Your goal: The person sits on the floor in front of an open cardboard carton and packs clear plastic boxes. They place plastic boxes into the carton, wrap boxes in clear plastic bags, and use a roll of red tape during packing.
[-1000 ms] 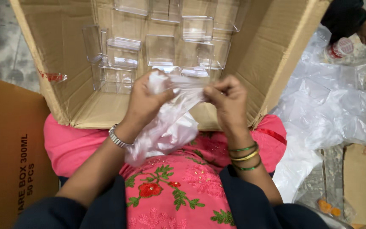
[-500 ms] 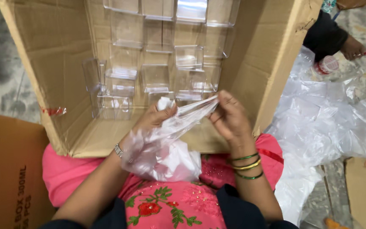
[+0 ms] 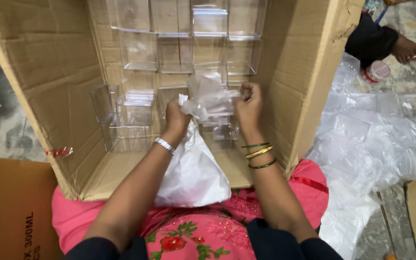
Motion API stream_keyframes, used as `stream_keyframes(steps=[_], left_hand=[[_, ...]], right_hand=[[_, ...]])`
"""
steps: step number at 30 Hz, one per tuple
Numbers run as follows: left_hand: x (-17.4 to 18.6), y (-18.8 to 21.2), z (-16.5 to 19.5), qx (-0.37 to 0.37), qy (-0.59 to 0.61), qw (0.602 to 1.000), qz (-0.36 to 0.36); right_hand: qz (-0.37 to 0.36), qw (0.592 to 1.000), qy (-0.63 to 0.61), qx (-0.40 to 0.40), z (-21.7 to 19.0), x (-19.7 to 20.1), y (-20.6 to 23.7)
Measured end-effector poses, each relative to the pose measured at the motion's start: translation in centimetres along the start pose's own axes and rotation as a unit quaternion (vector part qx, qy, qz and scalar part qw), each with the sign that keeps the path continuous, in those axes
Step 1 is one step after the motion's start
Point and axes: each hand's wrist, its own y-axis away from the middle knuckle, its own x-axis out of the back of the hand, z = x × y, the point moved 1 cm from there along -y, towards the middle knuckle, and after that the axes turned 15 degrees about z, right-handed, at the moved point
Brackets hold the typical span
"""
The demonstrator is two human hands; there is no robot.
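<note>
Centre of frame: my left hand (image 3: 176, 117) and right hand (image 3: 249, 109) each have their grip clamped on the mouth of a clear plastic bag (image 3: 194, 171). Behind it, the open cardboard box (image 3: 39, 72) holds stacked clear plastic containers (image 3: 138, 50).

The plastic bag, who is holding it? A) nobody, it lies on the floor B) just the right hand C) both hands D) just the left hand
C: the left hand and the right hand both grip the top of the bag in front of the cardboard box.
</note>
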Motion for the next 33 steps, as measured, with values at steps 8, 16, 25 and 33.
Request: stream_keyframes(steps=[8, 16, 25, 33], left_hand=[[-2.0, -0.8, 0.5, 0.050, 0.021, 0.998, 0.027], [2.9, 1.6, 6.3, 0.284, 0.213, 0.928, -0.113], [6.3, 4.7, 7.3, 0.139, 0.116, 0.977, -0.112], [4.9, 8.8, 4.1, 0.186, 0.186, 0.922, -0.283]], right_hand=[[-0.129, 0.974, -0.041, -0.180, 2.0, 0.5, 1.4], [-0.131, 0.907, -0.266, -0.299, -3.8, 2.8, 2.4], [-0.306, 0.786, -0.364, -0.395, -10.9, 6.4, 8.5], [-0.410, 0.759, -0.353, -0.361, -15.0, 11.3, 12.4]])
